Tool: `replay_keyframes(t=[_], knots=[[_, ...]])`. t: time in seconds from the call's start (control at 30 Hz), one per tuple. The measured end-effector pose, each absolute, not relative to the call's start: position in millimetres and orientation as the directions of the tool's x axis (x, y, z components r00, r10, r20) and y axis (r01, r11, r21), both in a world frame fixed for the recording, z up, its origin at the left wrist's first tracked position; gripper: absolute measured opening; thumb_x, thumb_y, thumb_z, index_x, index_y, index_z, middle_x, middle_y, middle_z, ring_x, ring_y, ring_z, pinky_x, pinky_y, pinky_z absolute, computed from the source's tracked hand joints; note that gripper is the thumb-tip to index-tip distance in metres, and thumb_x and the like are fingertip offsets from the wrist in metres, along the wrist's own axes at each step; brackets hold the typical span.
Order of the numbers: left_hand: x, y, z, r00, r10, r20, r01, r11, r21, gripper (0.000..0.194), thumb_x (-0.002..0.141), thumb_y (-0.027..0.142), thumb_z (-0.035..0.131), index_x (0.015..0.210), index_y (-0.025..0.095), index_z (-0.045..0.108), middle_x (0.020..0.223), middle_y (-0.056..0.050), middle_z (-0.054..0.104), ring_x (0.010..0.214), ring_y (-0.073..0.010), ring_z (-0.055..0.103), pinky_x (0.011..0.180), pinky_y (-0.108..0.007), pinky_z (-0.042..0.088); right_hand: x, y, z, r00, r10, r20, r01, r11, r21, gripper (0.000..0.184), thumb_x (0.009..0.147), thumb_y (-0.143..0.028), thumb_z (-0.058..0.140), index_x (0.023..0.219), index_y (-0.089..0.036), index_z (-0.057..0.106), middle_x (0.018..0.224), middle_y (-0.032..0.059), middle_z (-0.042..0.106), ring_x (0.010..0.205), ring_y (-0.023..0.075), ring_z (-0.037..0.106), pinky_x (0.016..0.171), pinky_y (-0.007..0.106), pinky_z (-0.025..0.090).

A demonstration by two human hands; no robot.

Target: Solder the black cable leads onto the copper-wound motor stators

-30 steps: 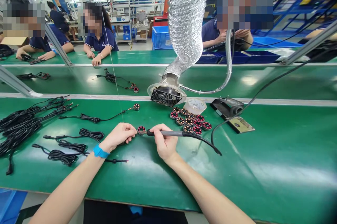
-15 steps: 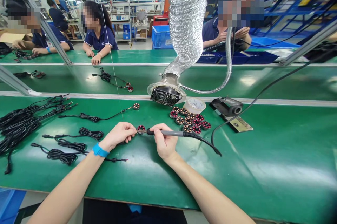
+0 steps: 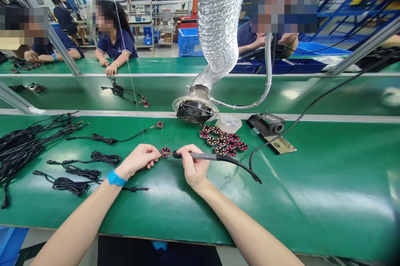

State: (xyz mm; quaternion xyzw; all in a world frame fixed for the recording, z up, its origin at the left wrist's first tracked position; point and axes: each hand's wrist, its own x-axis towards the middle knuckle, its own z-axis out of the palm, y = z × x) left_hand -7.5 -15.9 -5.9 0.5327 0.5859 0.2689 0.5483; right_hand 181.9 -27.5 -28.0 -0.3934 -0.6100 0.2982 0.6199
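My right hand (image 3: 195,166) is closed round the grey handle of a soldering iron (image 3: 203,156), held like a pen. Its tip points left and reaches a small round motor stator (image 3: 165,152) with red windings. On the stator's left side, my left hand (image 3: 142,161) pinches what looks like the wire end of a black cable, mostly hidden by the fingers. Several loose stators (image 3: 221,141) with copper and red windings cluster to the right. Another stator (image 3: 159,125), joined to a black cable (image 3: 104,138), lies behind my left hand.
Bundled black cables (image 3: 70,185) and a large cable pile (image 3: 23,145) lie left. A fume extractor fan (image 3: 195,111) hangs over the bench. Behind the stators are a tape roll (image 3: 229,123) and an iron stand (image 3: 270,128). Co-workers sit across the far belt (image 3: 175,87).
The iron tip now lies further over the stator. On the far belt, the cables with stators have slid left. The whole view has shifted slightly.
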Motion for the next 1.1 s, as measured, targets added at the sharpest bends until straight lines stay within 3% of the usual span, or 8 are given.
replay_keyframes(t=[0.27,0.47,0.7,0.8,0.93,1.1], knots=[[-8,-17,-4,0.182,0.913,-0.365,0.352,0.286,0.891,0.019,0.074,0.032,0.062,0.075,0.013,0.066,0.063,0.000,0.059,0.049,-0.0084,0.048,0.045,-0.021,0.033,182,-27,-30,0.082,0.849,0.522,0.125,0.510,-0.851,0.027,0.092,-0.032,0.050,0.075,-0.019,0.065,0.057,-0.0004,0.057,0.049,0.0133,0.052,0.048,0.026,0.040],[-11,-17,-5,0.195,0.909,-0.368,0.340,0.290,0.895,0.022,0.078,0.034,0.062,0.076,0.013,0.066,0.066,-0.002,0.061,0.051,-0.0086,0.049,0.047,-0.021,0.035,179,-23,-30,0.067,0.861,0.505,0.177,0.487,-0.855,0.025,0.097,-0.033,0.049,0.087,-0.018,0.066,0.070,0.0013,0.064,0.055,0.0122,0.055,0.053,0.026,0.044],[-11,-17,-4,0.210,0.908,-0.362,0.322,0.285,0.903,0.024,0.080,0.037,0.062,0.075,0.013,0.064,0.064,-0.001,0.060,0.051,-0.0090,0.049,0.049,-0.022,0.037,173,-16,-28,-0.059,0.832,0.551,0.240,0.548,-0.801,0.019,0.097,-0.025,0.051,0.109,-0.022,0.066,0.094,0.0042,0.067,0.081,0.0153,0.065,0.080,0.030,0.054],[-8,-18,-2,0.205,0.916,-0.345,0.323,0.270,0.907,0.025,0.081,0.038,0.062,0.073,0.014,0.062,0.059,0.000,0.057,0.051,-0.0093,0.050,0.050,-0.022,0.038,170,-12,-34,-0.169,0.786,0.595,0.214,0.618,-0.756,0.028,0.094,-0.017,0.055,0.120,-0.025,0.062,0.102,0.0048,0.062,0.087,0.0151,0.065,0.085,0.030,0.055],[-4,-20,-1,0.224,0.927,-0.301,0.296,0.229,0.927,0.026,0.081,0.039,0.063,0.073,0.014,0.060,0.059,0.001,0.056,0.054,-0.0102,0.053,0.055,-0.023,0.043,165,-11,-42,-0.279,0.734,0.619,0.188,0.674,-0.715,0.040,0.093,-0.009,0.051,0.129,-0.026,0.055,0.106,0.0057,0.057,0.089,0.0144,0.065,0.086,0.029,0.056],[-3,-22,-1,0.244,0.934,-0.260,0.302,0.182,0.936,0.028,0.080,0.042,0.063,0.074,0.015,0.059,0.062,0.001,0.056,0.055,-0.0106,0.052,0.055,-0.024,0.043,163,-14,-45,-0.306,0.708,0.637,0.243,0.705,-0.666,0.037,0.095,-0.009,0.046,0.127,-0.026,0.055,0.105,0.0061,0.055,0.088,0.0146,0.064,0.080,0.028,0.056]])
